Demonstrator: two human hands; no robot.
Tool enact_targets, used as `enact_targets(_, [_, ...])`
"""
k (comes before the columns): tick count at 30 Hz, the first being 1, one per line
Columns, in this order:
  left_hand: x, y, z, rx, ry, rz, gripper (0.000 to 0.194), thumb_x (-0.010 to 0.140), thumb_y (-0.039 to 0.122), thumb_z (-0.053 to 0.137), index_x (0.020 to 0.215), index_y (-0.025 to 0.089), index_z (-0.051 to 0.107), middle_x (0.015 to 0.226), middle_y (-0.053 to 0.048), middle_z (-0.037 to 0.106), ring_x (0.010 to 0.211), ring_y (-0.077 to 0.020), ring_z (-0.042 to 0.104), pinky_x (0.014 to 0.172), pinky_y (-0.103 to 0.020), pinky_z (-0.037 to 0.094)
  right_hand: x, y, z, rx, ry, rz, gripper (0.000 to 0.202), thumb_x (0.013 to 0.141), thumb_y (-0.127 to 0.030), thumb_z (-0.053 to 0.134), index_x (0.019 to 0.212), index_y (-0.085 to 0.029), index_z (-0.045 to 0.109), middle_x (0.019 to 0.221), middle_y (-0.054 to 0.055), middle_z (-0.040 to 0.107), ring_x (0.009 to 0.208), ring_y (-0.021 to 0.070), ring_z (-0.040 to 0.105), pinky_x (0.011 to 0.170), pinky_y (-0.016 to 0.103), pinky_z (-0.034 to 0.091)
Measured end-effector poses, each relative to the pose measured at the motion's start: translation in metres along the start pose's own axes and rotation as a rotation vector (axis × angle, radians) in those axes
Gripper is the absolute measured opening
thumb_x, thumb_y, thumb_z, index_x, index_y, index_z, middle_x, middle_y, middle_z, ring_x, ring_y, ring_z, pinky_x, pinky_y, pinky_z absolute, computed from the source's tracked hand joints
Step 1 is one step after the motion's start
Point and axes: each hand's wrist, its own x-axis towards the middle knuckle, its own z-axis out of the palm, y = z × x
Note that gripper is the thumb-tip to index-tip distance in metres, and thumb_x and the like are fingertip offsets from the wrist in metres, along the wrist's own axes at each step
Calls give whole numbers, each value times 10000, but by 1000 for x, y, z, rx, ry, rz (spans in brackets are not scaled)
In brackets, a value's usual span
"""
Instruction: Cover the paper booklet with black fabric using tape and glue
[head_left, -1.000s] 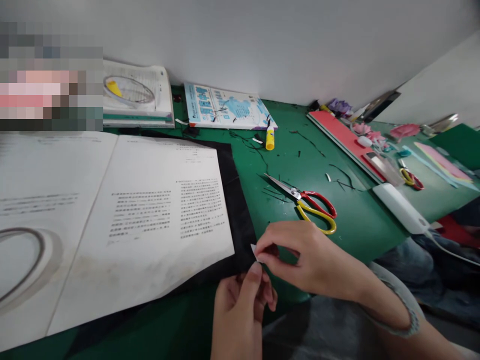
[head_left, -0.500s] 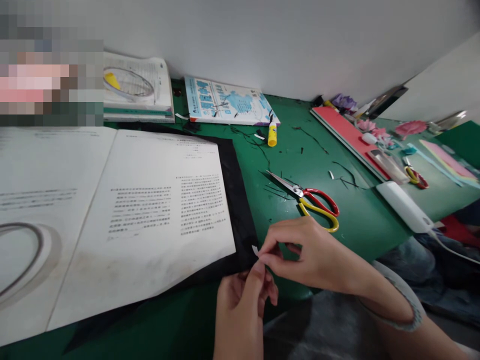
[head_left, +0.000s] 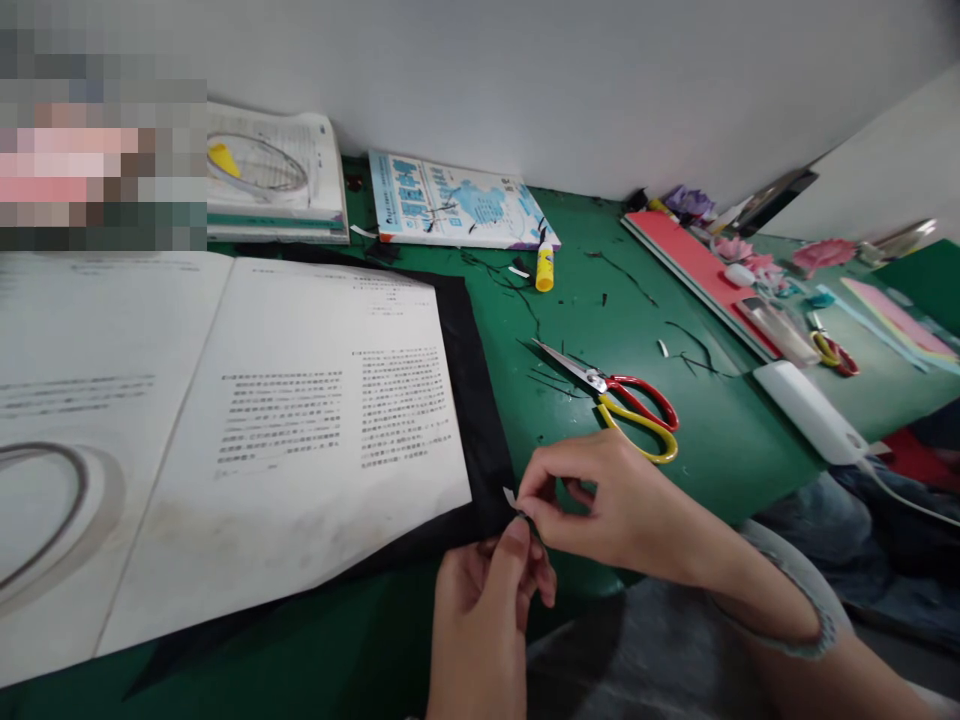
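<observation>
Between the thumb and index finger of my right hand is a small white strip, its end poking out over the black sheet's corner. My left hand is closed just below, thumb against the fingers, its thumb tip almost meeting the right fingertips. Whatever it pinches is too small to make out. Under the open book lies the black sheet, showing along the book's right and lower edges. Scissors with one red and one yellow handle rest beyond my right hand.
A yellow glue tube lies near a blue-and-white book by the wall. Black scraps are scattered over the green table. At right are a white power bank-like box with a cable, a red board and smaller scissors.
My fingertips have shifted very slightly, with the right ones a little higher and a small gap now showing by the left thumb. The rest stays in place.
</observation>
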Motion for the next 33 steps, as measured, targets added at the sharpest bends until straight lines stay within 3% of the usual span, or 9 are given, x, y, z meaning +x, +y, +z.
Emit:
enact_targets(10, [0, 2, 2, 9, 30, -17, 392, 499, 344, 874, 538, 156, 532, 526, 14, 555, 513, -107, 523, 504, -230, 449, 2, 4, 5, 58, 13, 85, 109, 669, -79, 573, 653, -187, 571, 547, -81, 535, 504, 33, 443, 463, 129, 331])
enact_targets(16, [0, 2, 2, 20, 12, -44, 411, 553, 367, 846, 529, 166, 489, 555, -1, 560, 533, -122, 529, 507, -245, 441, 6, 7, -4, -74, 117, 118, 100, 712, -113, 551, 650, -192, 554, 540, -75, 516, 501, 49, 438, 476, 157, 344])
enact_targets(19, [-1, 2, 0, 33, -9, -44, 398, 610, 357, 822, 540, 167, 479, 571, 1, 552, 545, -116, 523, 532, -246, 446, 10, 19, -15, -257, 248, 139, 90, 738, -146, 569, 666, -198, 555, 558, -65, 542, 520, 69, 471, 514, 190, 355])
enact_targets(21, [-1, 2, -2, 47, -29, -52, 374, 651, 342, 802, 558, 165, 487, 586, 1, 549, 562, -115, 524, 551, -246, 449, 12, 30, -22, -482, 365, 204, 122, 789, -210, 573, 670, -197, 551, 564, -44, 557, 524, 95, 485, 523, 232, 335])
enact_targets(23, [-2, 3, -3, 52, -45, -49, 349, 677, 339, 788, 581, 162, 504, 610, -5, 554, 583, -118, 529, 574, -251, 454, 12, 39, -28, -702, 398, 271, 190, 864, -277, 521, 700, -192, 568, 605, -4, 593, 552, 135, 516, 525, 269, 312])
enact_targets(25, [-2, 3, -5, 45, -60, -35, 341, 686, 348, 783, 598, 158, 515, 636, -14, 562, 603, -121, 534, 601, -259, 461, 11, 42, -30, -783, 332, 250, 215, 906, -245, 445, 787, -184, 613, 742, 47, 656, 663, 180, 581, 557, 288, 333])
enact_targets(27, [-2, 3, -6, 32, -74, -17, 343, 686, 362, 783, 607, 153, 522, 649, -22, 566, 614, -123, 538, 622, -266, 465, 8, 37, -28, -675, 248, 188, 237, 888, -147, 410, 887, -189, 643, 862, 56, 686, 783, 190, 618, 632, 290, 385])
enact_targets(30, [-2, 2, -7, 22, -88, -3, 328, 691, 362, 779, 621, 147, 542, 661, -29, 573, 624, -125, 542, 638, -270, 469, 5, 24, -19, -262, 53, 238, 274, 873, -116, 392, 932, -211, 641, 737, 0, 671, 670, 130, 612, 625, 249, 428])
enact_targets(33, [-1, 1, -6, 12, -82, 3, 315, 688, 355, 782, 635, 143, 555, 677, -34, 584, 633, -128, 547, 648, -274, 473, 7, 15, -5, 152, -146, 341, 183, 917, -274, 439, 879, -199, 601, 601, -32, 608, 488, 90, 533, 495, 211, 412])
